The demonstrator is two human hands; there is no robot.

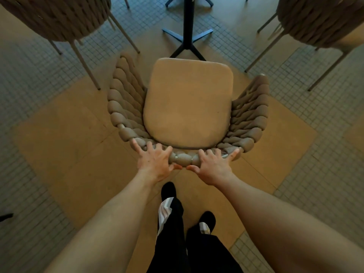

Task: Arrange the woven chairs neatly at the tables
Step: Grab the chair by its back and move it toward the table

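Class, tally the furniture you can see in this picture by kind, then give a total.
Beige woven rope chairs: 3 (centre, upper left, upper right)
Black metal table pedestal bases: 2 (near, far)
Total: 5

The beige armchair with a thick braided rope back (126, 107) is wrapped in matt, ribbed cord, rough in look, over a thin pale metal frame. Its tan seat cushion (188, 103) is covered in smooth, matt cloth. The black cross-shaped pedestal base (187, 39) is made of matt dark metal. The floor is laid with small grey-green mosaic tiles (315, 119), slightly glossy, and large smooth ochre slabs (65, 138). Black matt cloth is worn on the legs (169, 233).
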